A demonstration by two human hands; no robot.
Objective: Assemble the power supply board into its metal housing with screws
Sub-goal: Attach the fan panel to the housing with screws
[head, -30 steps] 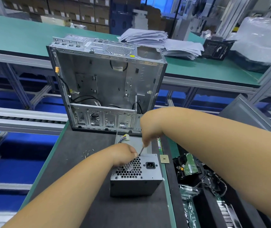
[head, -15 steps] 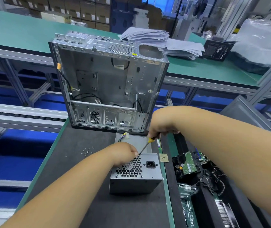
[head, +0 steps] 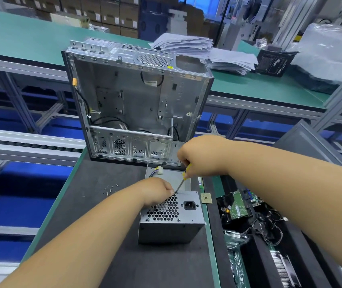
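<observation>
The power supply (head: 171, 217) sits on the dark table (head: 95, 204), its honeycomb grille and power socket facing up, directly in front of the open case (head: 136, 100), which stands upright at the table's far edge. A lighter metal panel and a small white connector with coloured wires show between the supply and the case.

The left hand (head: 155, 191) rests on the supply's far left top corner, fingers curled and pressed together at the grille's edge; whether they pinch a screw cannot be told. The right hand (head: 203, 156) hovers above the supply's far side, its grip closed round the yellow handle of a screwdriver (head: 181, 180), whose shaft slants down to a tip beside the left fingertips at the supply's top edge.

Loose screws (head: 110, 189) lie scattered on the table left of the supply. A small square chip (head: 206, 198) lies just right of it, and a green board (head: 238, 208) with tangled wires lies further right.
</observation>
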